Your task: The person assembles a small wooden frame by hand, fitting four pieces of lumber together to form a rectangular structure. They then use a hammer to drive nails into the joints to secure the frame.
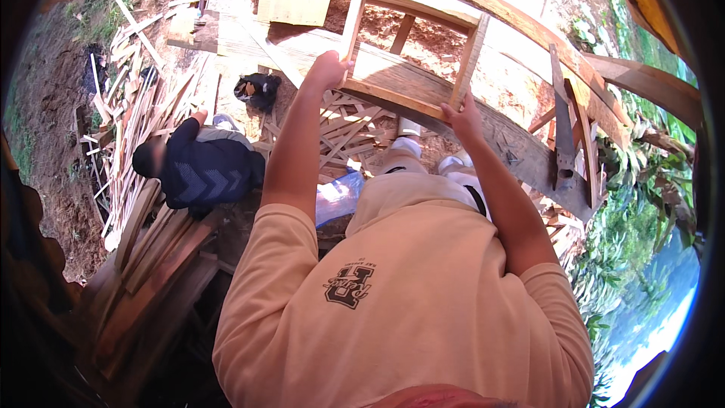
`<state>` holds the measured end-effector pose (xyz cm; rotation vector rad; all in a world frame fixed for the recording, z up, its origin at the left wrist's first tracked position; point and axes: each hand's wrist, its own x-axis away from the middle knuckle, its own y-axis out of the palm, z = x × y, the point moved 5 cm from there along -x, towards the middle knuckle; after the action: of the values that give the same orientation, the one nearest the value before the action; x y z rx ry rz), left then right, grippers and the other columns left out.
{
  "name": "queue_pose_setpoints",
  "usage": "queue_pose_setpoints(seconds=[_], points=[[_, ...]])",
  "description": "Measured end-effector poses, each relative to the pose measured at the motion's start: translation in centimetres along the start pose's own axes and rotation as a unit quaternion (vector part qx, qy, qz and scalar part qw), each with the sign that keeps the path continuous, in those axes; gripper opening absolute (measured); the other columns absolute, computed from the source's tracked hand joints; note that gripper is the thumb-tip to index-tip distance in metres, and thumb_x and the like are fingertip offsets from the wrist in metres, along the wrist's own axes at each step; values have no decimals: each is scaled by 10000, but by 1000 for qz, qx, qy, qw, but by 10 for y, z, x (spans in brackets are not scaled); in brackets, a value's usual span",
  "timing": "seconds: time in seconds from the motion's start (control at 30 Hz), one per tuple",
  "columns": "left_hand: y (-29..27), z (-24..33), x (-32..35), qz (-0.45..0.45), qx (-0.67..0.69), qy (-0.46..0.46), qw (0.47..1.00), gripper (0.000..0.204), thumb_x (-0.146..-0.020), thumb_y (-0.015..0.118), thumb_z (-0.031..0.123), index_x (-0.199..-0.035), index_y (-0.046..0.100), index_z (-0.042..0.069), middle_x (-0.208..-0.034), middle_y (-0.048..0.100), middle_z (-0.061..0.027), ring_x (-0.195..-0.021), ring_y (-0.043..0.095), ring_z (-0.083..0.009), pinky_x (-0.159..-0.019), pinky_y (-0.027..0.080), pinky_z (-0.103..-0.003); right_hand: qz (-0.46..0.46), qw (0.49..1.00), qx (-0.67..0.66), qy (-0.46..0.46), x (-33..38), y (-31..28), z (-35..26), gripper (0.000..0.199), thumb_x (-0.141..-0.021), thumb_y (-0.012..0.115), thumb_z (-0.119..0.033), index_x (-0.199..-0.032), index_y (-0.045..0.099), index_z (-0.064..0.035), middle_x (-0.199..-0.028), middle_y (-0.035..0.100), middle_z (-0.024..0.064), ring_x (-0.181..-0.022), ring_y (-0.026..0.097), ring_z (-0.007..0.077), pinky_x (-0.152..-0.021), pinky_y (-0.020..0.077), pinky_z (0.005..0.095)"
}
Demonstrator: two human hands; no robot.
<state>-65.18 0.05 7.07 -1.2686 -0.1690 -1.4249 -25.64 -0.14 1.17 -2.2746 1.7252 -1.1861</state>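
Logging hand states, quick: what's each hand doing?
Left hand: holding the wooden frame by its left side.
Right hand: holding its near right corner.

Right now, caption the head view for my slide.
Outdoors, left hand and right hand hold a rectangular wooden frame.
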Motion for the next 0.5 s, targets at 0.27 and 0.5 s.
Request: queue_pose_setpoints(seconds=[0.27, 0.5], points=[[6, 7, 7, -22, -50, 6, 999, 713, -899, 789, 334, -1340, 486, -138, -1195, 662, -309, -1059, 707, -365, -799, 601, -424, -2, 1000, -19, 0, 4, -2, -10, 785, -889, 830, -194, -1545, 417, -70, -1227, 673, 206, -982, 727, 264, -745, 634, 343], [10, 4, 2, 13, -101, 36, 994, 674, -832, 831, 286, -1273, 521, -118, -1203, 662, -322, -1139, 672, -405, -963, 538, -453, -17, 999, 30, 33, 27, -15, -52, 872, -859, 843, -349, -1562, 409, -69, -1212, 705, 260, -1076, 707, 396, -935, 539, 450]])
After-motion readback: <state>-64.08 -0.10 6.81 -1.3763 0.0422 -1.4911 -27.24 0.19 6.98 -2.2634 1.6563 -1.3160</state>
